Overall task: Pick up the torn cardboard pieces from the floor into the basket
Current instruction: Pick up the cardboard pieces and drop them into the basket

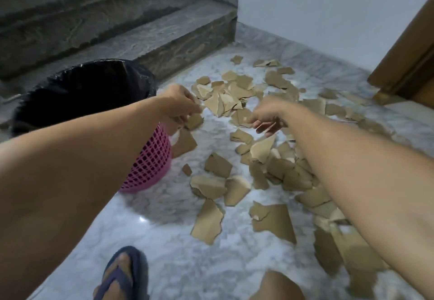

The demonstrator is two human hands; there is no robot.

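Note:
Several torn brown cardboard pieces [263, 149] lie scattered over the marble floor, from the middle to the right edge. A pink mesh basket [150, 161] lined with a black bag [89, 90] stands at the left. My left hand [179, 107] hovers just right of the basket's rim and pinches a cardboard piece [193, 121] with curled fingers. My right hand [266, 115] reaches over the pile at the centre, fingers loosely curled downward above the pieces, with nothing clearly held.
Dark stone stairs [117, 29] rise behind the basket. A wooden door frame [406, 65] stands at the right against a white wall. My foot in a blue sandal [122, 276] and a knee [277, 285] are at the bottom.

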